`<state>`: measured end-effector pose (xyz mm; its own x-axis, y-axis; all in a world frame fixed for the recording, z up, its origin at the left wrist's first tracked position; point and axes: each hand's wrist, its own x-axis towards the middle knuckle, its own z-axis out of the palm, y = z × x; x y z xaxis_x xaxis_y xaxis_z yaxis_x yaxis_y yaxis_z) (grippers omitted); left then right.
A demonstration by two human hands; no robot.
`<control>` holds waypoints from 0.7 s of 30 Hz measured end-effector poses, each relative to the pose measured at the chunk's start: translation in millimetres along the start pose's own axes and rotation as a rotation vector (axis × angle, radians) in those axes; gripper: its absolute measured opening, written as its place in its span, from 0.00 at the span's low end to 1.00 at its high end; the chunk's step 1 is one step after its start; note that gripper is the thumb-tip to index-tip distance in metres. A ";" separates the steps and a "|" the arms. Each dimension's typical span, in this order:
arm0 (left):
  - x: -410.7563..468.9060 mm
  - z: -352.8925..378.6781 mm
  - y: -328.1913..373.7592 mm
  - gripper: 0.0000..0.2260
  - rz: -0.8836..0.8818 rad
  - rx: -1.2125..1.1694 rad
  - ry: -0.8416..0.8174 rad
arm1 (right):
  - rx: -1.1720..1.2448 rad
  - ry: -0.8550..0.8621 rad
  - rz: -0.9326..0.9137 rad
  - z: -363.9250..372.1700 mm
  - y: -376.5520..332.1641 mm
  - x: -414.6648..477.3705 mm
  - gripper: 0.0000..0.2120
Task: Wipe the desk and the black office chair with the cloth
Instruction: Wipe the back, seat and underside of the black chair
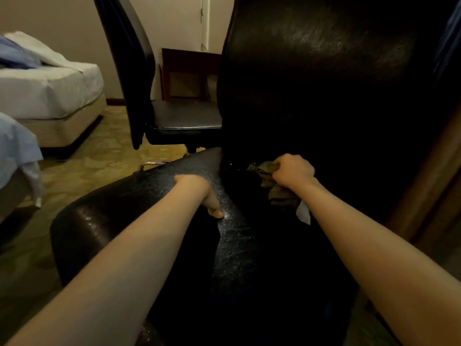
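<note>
A black office chair (324,83) fills the middle and right of the head view, its tall backrest upright and its shiny seat below. My right hand (293,171) grips a bunched olive-brown cloth (277,188) against the crease where the seat meets the backrest. A pale corner of the cloth hangs down under my wrist. My left hand (202,193) rests on the seat's back left part, thumb pressing the leather, its fingers hidden behind the hand. The desk is not clearly in view.
A second black chair (184,116) stands just behind, to the left of the backrest. A bed with white sheets (50,88) is at the far left and another bed corner (17,151) nearer. Patterned carpet (99,156) lies between. A wooden panel (434,171) rises at the right.
</note>
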<state>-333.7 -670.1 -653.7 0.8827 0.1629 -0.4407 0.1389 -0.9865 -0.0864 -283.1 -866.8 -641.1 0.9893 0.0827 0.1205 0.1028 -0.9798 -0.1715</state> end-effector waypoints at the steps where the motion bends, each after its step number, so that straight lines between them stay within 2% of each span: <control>1: 3.2 -5.0 2.3 0.41 0.009 0.018 -0.020 | 0.018 0.039 -0.027 -2.9 -11.2 5.3 0.17; 3: 13.9 -11.8 8.1 0.42 0.012 0.003 0.026 | 0.070 0.106 -0.073 -1.8 -36.5 19.6 0.19; 5: 24.7 -13.7 12.1 0.43 -0.018 0.031 0.113 | 0.125 0.100 -0.112 6.0 -62.6 33.7 0.21; 8: 51.2 -13.2 13.4 0.45 -0.020 -0.008 0.070 | 0.126 0.067 -0.182 26.6 -95.9 56.3 0.21; 13: 69.8 -17.4 17.8 0.34 0.047 0.019 0.074 | -0.084 0.037 -0.215 60.0 -126.1 84.2 0.21; 15: 76.3 -18.0 15.8 0.31 0.023 -0.013 0.128 | -0.098 0.019 -0.134 60.5 -125.7 90.3 0.21; 19: 68.3 -18.2 16.0 0.39 -0.025 -0.015 0.169 | -0.144 -0.007 -0.085 49.1 -97.0 87.7 0.17; 21: 62.3 -19.7 17.2 0.40 -0.030 -0.009 0.157 | -0.175 -0.039 -0.073 37.6 -69.8 81.7 0.17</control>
<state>-267.5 -677.2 -665.1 0.9374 0.1891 -0.2926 0.1702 -0.9814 -0.0889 -205.5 -784.8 -656.0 0.9834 0.1586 0.0883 0.1584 -0.9873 0.0092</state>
